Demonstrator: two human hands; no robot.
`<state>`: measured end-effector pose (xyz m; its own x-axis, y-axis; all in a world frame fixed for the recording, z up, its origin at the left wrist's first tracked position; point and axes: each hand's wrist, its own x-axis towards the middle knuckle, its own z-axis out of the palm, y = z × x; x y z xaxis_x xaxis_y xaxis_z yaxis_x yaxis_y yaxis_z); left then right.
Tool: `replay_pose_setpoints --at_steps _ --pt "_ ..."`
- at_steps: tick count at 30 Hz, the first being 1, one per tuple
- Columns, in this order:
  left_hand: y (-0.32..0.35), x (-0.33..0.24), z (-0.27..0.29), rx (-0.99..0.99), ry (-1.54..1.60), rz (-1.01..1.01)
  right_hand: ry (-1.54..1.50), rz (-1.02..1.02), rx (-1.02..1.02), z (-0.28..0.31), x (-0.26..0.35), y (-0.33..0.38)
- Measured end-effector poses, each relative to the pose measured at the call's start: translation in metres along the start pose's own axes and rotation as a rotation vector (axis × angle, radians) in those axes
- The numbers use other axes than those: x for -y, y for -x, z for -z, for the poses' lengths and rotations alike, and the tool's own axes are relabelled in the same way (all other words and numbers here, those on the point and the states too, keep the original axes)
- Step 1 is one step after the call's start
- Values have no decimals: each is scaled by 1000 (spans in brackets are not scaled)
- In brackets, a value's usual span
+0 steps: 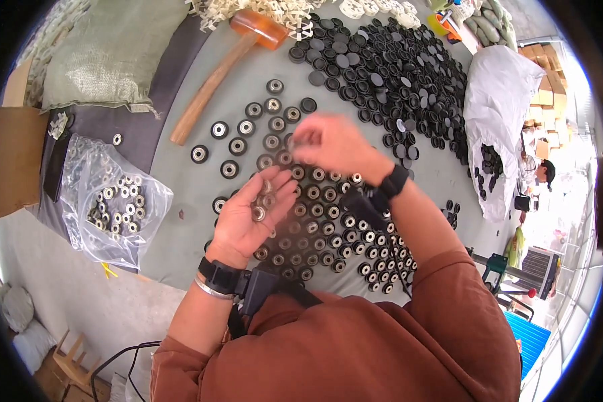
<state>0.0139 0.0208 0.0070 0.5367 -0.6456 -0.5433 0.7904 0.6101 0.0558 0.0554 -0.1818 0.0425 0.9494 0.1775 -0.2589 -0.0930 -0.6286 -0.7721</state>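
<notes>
My left hand [242,218] is palm up, its fingers loosely curled, and holds several small metal ball bearings [258,213]. Ahead and to the right, my right hand [331,144] is over the black round parts, with fingers drawn together in a pinch. Motion blurs its fingertips, so anything between them cannot be made out. Around and beneath both hands lie many black round parts with metal bearings in their centres [238,146]. One black cap [308,105] near the right fingertips shows no bearing in it.
A wooden-handled mallet [208,87] with an orange head lies at the far left. Loose black caps [388,74] are heaped far right, beside a white sack [499,100]. A clear plastic bag [87,201] of bearings sits left, near a woven sack [110,53]. White plastic pieces [231,10] lie at the back.
</notes>
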Motion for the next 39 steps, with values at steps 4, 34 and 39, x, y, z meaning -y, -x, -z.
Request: replay_pose_setpoints --at_steps 4,34,39 --pt "1 -2 0 -33 54 -16 261 -3 -303 29 -57 -36" --pt "11 2 4 -13 159 -25 624 80 -511 19 -80 -91" --pt "12 -2 9 -26 192 -49 225 -36 -448 12 -65 -90"
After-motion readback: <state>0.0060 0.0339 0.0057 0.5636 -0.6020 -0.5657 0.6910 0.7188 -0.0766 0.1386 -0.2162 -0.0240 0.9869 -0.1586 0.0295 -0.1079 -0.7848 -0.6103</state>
